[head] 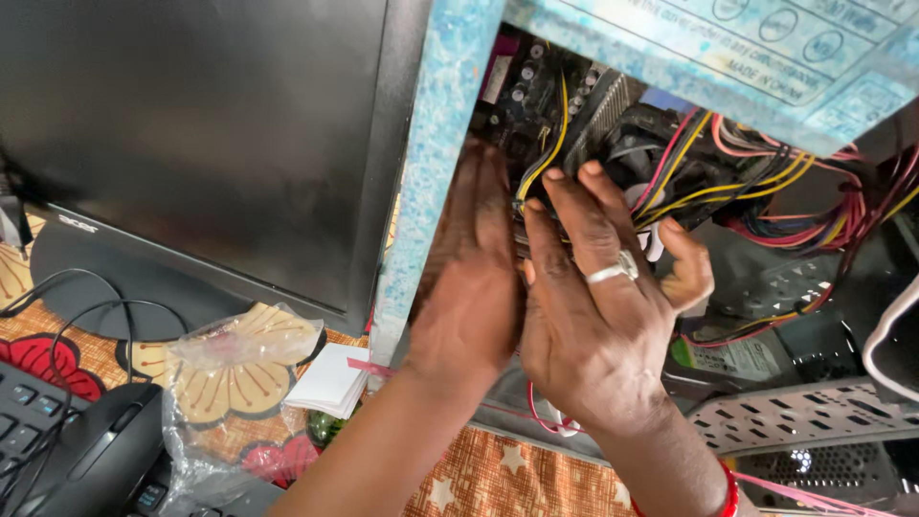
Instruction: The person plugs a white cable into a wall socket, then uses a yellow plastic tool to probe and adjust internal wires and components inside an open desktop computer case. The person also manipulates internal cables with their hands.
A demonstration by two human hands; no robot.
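We note the computer case (436,172) has metal panels under a pale blue, mottled protective film. The wires (756,182) inside carry smooth coloured plastic insulation. The monitor (191,134) has a matt black screen in a plastic frame. The bag (230,383) is crinkled clear plastic; the mouse (100,455) is smooth black plastic; the surface (498,474) wears patterned cloth.

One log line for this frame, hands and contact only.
left hand: reaching inside open computer case | right hand: fingers on yellow-black cable bundle | grasp: cannot tell

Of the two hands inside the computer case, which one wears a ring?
The right hand: a silver ring sits on one finger. The left hand beside it is bare.
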